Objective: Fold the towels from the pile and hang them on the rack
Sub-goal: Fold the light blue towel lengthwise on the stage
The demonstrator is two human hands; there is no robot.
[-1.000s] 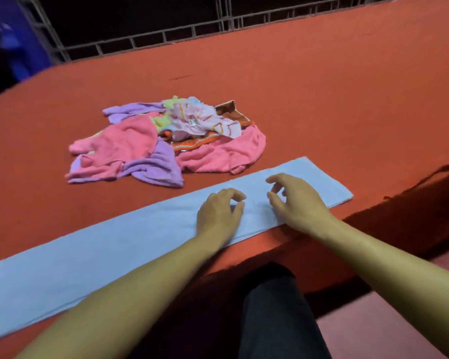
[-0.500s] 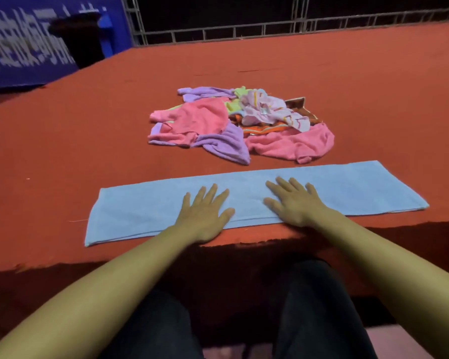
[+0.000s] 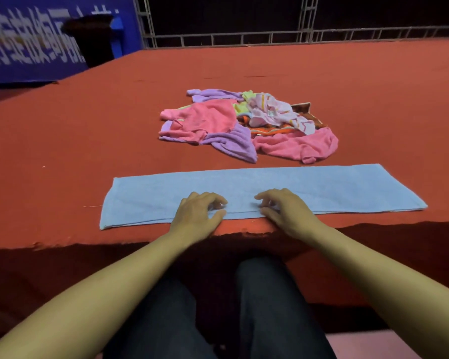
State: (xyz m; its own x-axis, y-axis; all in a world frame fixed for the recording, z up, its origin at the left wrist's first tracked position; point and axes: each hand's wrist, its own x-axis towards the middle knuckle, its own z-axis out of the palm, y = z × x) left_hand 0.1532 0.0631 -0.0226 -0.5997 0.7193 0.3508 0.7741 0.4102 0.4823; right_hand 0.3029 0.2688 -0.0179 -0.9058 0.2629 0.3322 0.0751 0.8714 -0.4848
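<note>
A big red counter (image 3: 62, 130) fills the room's middle, covered in red cloth. Far left, behind it, hangs a blue banner (image 3: 24, 47) with blurry white writing, and a dark bin (image 3: 91, 37) stands beside it. A metal railing (image 3: 270, 37) runs along the back, with only darkness past it.

The blue towel (image 3: 322, 187) lies flat in a long strip along the counter's near edge, folded lengthwise. The left hand (image 3: 196, 213) rests on its near edge, its grip curled, pinching the cloth. The right hand (image 3: 283, 208) sits just beside it, its grip also curled onto the towel's edge.

Behind the towel, near but apart, sits the pile of towels (image 3: 246, 125), pink, purple and striped, all tangled. Lots of bare red cloth lies on both sides.

I see no rack. The person's dark trousers (image 3: 270, 307) show below the counter's edge.
</note>
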